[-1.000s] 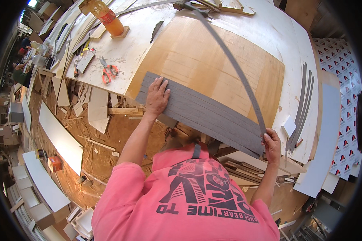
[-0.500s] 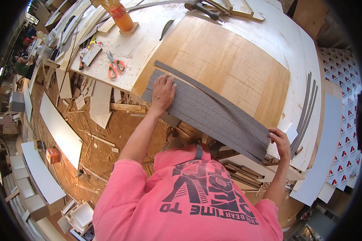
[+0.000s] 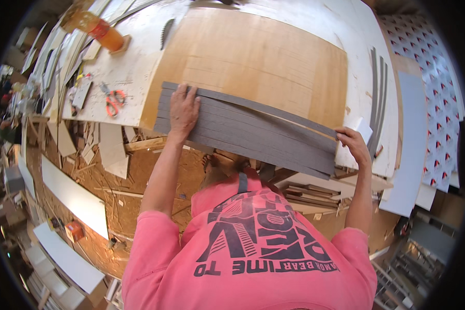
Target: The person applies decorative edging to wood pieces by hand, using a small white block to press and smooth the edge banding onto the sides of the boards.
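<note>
**Hands on grey strips at the desk edge**

Left hand [image 3: 183, 109] flat and spread, palm down, pressing on the left end of the grey strips [image 3: 253, 132]. Right hand [image 3: 352, 143] at the strips' right end, fingers curled over the edge, gripping it. Strips laid side by side, running from 9 o'clock down toward 4 o'clock, resting on the near edge of a plywood sheet [image 3: 253, 57] and hanging slightly past the desk [image 3: 124, 77]. One strip at the top bowed away from the rest near the middle.

At 10 o'clock from the left hand, orange scissors [image 3: 114, 102] on the white desk top. Farther out at 11 o'clock, an orange bottle [image 3: 101, 28]. At 12 o'clock from the left hand, a saw blade [image 3: 165, 32] beside the plywood. At 1 o'clock from the right hand, more curved grey strips [image 3: 380, 93] lying on the desk, well apart from the held ones. Just beside the right hand, a small white block [image 3: 363, 127]. Below the desk at 8 o'clock, wood offcuts [image 3: 108, 150] on the floor.
</note>
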Tool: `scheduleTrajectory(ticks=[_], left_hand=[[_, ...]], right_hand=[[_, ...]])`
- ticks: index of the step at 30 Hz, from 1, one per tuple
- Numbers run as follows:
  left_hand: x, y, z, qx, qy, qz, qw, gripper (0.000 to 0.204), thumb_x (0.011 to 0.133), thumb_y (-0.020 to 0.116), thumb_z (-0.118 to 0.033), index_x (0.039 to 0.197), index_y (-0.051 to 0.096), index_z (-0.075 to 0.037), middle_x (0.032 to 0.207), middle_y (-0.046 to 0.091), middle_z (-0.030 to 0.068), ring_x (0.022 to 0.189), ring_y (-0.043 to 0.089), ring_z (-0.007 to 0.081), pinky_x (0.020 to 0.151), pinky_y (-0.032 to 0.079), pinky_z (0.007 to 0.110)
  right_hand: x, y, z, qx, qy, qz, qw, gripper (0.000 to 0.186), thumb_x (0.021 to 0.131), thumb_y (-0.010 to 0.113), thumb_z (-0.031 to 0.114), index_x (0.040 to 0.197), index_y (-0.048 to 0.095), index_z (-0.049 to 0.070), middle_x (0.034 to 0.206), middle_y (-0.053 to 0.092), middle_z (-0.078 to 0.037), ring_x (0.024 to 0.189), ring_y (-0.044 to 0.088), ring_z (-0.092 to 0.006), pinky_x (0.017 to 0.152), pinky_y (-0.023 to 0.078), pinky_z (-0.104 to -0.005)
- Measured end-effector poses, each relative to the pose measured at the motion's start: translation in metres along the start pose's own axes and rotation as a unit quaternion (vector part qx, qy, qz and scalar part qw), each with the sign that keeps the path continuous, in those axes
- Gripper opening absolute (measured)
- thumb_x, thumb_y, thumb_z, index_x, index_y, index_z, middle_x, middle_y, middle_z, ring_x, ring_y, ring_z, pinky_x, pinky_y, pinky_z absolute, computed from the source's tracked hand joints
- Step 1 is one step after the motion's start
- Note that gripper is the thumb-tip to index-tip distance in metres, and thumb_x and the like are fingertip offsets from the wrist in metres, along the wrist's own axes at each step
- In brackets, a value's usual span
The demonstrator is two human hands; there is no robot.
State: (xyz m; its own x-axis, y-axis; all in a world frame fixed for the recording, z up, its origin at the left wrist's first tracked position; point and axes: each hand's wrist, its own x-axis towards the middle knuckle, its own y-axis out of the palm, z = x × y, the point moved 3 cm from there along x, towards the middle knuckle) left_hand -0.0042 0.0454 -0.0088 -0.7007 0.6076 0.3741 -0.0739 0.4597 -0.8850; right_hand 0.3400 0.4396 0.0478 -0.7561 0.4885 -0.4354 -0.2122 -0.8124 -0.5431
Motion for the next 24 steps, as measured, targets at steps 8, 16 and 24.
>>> scheduleTrajectory(ticks=[8, 16, 24], left_hand=[[-0.008, 0.005, 0.007, 0.028, 0.03, 0.021, 0.999, 0.035, 0.095, 0.052, -0.02, 0.126, 0.057, -0.005, 0.138, 0.046, 0.0188, 0.13, 0.04, 0.0336, 0.108, 0.029, 0.045], [-0.007, 0.005, 0.007, 0.023, 0.034, 0.015, 0.999, 0.033, 0.094, 0.052, -0.018, 0.124, 0.058, -0.005, 0.136, 0.047, 0.0187, 0.13, 0.039, 0.0344, 0.108, 0.03, 0.045], [-0.007, 0.006, 0.007, 0.03, 0.029, 0.013, 0.999, 0.032, 0.094, 0.053, -0.016, 0.122, 0.059, -0.003, 0.135, 0.048, 0.0195, 0.13, 0.04, 0.0346, 0.108, 0.031, 0.044]], right_hand=[[0.015, 0.017, -0.025, 0.008, -0.042, -0.075, 0.996, 0.027, 0.084, 0.064, 0.022, 0.104, 0.067, 0.004, 0.1, 0.063, -0.012, 0.091, 0.058, -0.0226, 0.084, 0.045, -0.0324], [-0.001, 0.041, -0.023, -0.092, -0.079, -0.224, 0.967, 0.021, 0.082, 0.064, 0.019, 0.099, 0.064, 0.007, 0.099, 0.053, -0.011, 0.093, 0.052, -0.0286, 0.084, 0.044, -0.0371], [-0.008, 0.061, -0.025, -0.166, -0.154, -0.359, 0.905, 0.017, 0.08, 0.068, 0.015, 0.095, 0.066, 0.008, 0.105, 0.053, -0.011, 0.097, 0.048, -0.0321, 0.087, 0.042, -0.0414]])
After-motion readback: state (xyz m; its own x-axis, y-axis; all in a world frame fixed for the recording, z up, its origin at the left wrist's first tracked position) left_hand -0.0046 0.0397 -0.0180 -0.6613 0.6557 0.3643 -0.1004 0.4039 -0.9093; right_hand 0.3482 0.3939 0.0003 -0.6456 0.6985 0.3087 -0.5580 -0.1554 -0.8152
